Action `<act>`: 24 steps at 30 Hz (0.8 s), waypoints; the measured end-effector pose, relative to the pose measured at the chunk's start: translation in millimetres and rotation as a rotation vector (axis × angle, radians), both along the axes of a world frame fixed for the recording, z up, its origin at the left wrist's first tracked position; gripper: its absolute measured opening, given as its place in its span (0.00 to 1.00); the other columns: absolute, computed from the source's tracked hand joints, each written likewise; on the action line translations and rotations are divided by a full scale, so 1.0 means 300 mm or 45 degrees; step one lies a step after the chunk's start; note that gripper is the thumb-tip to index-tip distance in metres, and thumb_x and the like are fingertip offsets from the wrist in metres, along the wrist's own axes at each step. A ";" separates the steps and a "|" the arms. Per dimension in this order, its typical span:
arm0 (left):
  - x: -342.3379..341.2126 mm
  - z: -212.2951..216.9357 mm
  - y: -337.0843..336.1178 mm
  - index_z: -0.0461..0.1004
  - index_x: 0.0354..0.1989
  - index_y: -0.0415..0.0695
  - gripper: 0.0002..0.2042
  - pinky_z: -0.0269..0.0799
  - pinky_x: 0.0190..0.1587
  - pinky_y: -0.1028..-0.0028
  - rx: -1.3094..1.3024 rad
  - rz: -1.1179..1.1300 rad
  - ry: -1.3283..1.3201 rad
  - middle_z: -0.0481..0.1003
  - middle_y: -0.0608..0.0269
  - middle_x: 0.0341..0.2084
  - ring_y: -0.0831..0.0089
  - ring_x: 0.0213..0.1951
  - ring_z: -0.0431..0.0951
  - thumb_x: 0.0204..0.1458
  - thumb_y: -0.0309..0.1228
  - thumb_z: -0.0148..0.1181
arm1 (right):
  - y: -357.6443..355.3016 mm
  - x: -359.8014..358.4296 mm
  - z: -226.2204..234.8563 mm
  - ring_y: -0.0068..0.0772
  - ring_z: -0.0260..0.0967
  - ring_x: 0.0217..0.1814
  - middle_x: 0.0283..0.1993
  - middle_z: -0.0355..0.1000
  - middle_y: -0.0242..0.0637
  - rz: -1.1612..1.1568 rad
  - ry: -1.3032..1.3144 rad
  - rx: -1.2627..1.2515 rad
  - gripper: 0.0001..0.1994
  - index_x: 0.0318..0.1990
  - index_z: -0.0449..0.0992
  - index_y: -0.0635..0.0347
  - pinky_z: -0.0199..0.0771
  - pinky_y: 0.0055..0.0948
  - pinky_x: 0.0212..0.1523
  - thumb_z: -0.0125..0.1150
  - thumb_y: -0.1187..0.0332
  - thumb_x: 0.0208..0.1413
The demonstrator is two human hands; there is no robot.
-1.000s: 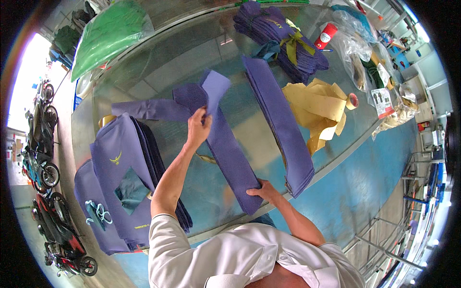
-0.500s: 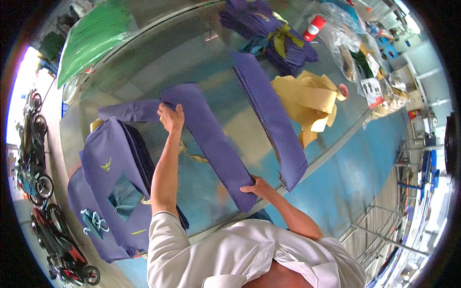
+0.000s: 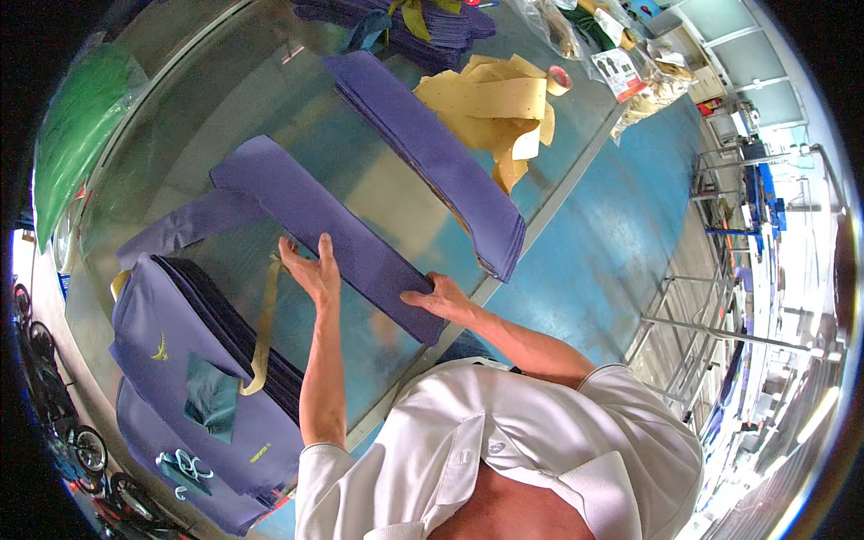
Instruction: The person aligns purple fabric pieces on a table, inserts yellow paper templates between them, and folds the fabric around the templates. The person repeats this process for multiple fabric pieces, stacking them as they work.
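A stack of long purple fabric panels [image 3: 324,229] lies slantwise on the table. My right hand [image 3: 441,299] grips its near end at the right edge, thumb on top. Beside the stack's left edge, my left hand [image 3: 312,273] is open with fingers apart; whether the thumb touches the fabric I cannot tell. A narrow tan strip [image 3: 263,328] runs from near my left fingertips to a pile of purple bag-shaped panels [image 3: 216,360] at the left. Another purple strip [image 3: 189,225] lies partly under the long stack's far end.
A second stack of long purple panels [image 3: 432,166] lies to the right, beside crumpled yellow sheet scraps [image 3: 490,103] and a tape roll [image 3: 559,81]. More purple pieces [image 3: 423,31] are piled at the back. A green plastic-wrapped bundle [image 3: 81,126] stands far left. The table edge [image 3: 562,193] runs along the right.
My left hand has let go of the far end of the long stack and moved nearer, opening beside its edge. My right hand stays at the near end. The whole view has shifted.
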State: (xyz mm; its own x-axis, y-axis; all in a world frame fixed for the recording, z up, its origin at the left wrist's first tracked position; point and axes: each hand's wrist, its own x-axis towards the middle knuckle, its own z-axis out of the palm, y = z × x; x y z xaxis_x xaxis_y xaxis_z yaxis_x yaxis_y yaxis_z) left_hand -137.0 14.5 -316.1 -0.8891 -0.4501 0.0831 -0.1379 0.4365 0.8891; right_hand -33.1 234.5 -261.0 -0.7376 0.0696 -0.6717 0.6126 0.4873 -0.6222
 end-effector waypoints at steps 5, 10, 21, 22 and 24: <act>0.066 0.136 0.036 0.45 0.65 0.31 0.43 0.65 0.54 0.58 0.537 0.087 -0.332 0.60 0.39 0.57 0.55 0.55 0.64 0.49 0.37 0.67 | 0.020 0.027 0.030 0.38 0.74 0.45 0.43 0.76 0.46 -0.149 -0.038 -0.317 0.30 0.48 0.75 0.71 0.72 0.35 0.47 0.73 0.56 0.42; 0.181 0.103 0.032 0.53 0.62 0.29 0.40 0.68 0.50 0.57 0.314 0.211 -0.203 0.64 0.40 0.54 0.55 0.48 0.71 0.48 0.40 0.68 | -0.022 -0.017 0.121 0.35 0.74 0.45 0.45 0.76 0.44 -0.148 -0.250 -0.733 0.26 0.50 0.73 0.71 0.73 0.33 0.48 0.72 0.66 0.44; 0.004 0.111 -0.157 0.73 0.42 0.31 0.27 0.72 0.27 0.73 0.967 -0.041 -0.761 0.78 0.56 0.32 0.68 0.29 0.78 0.45 0.45 0.68 | -0.084 0.082 0.192 0.35 0.73 0.49 0.47 0.75 0.43 -0.239 -0.479 -1.074 0.26 0.52 0.71 0.67 0.73 0.34 0.52 0.71 0.66 0.46; -0.007 0.100 -0.158 0.74 0.42 0.34 0.26 0.68 0.26 0.73 0.947 -0.084 -0.769 0.78 0.58 0.33 0.70 0.29 0.78 0.44 0.45 0.69 | -0.084 0.080 0.194 0.34 0.73 0.49 0.47 0.75 0.43 -0.226 -0.471 -1.046 0.26 0.52 0.71 0.68 0.73 0.34 0.52 0.71 0.66 0.46; -0.007 0.082 -0.180 0.75 0.42 0.38 0.24 0.65 0.23 0.74 0.831 -0.064 -0.771 0.78 0.59 0.33 0.71 0.28 0.77 0.44 0.45 0.69 | -0.090 0.075 0.200 0.34 0.73 0.49 0.47 0.75 0.42 -0.199 -0.455 -0.991 0.26 0.52 0.71 0.68 0.72 0.33 0.53 0.70 0.66 0.46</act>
State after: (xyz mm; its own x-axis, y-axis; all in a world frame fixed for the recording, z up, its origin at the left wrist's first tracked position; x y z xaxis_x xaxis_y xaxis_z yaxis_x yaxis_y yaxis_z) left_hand -139.0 -39.5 -291.6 -0.7174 -0.2026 -0.6665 -0.6590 -0.1128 0.7436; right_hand -10.5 207.4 -201.1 -0.4937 -0.4226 -0.7600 0.8593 -0.1026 -0.5011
